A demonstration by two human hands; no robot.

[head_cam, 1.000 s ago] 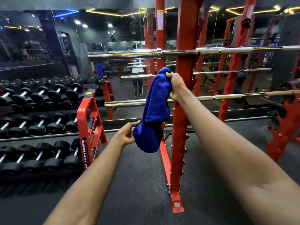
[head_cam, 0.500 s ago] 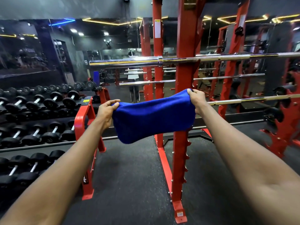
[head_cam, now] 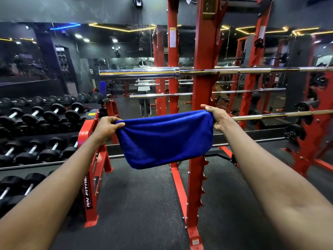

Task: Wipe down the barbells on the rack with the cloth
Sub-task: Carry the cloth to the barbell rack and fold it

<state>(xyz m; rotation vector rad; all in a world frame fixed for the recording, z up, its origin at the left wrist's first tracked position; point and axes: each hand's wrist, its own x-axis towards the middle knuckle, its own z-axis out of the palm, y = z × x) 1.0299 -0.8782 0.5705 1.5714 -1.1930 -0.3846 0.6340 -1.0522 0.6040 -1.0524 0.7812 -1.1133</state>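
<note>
A blue cloth (head_cam: 164, 139) is stretched flat between my two hands in front of the red rack upright (head_cam: 203, 105). My left hand (head_cam: 108, 127) pinches its left top corner and my right hand (head_cam: 216, 117) grips its right top corner. A chrome barbell (head_cam: 137, 72) lies across the rack above the cloth, at about head height. A lower, gold-tinted barbell (head_cam: 270, 115) runs right from behind my right hand; its left part is hidden by the cloth. The cloth touches neither bar.
A red dumbbell rack (head_cam: 90, 159) with several black dumbbells (head_cam: 52, 114) stands at the left. More red uprights (head_cam: 306, 141) stand at the right. A mirror behind shows a person's reflection (head_cam: 144, 98). Dark rubber floor (head_cam: 140, 204) lies below.
My left hand rose from the cloth's hanging lower end and my right hand came down, so the dangling cloth now stretches level between them. The view has also tilted upward a little.
</note>
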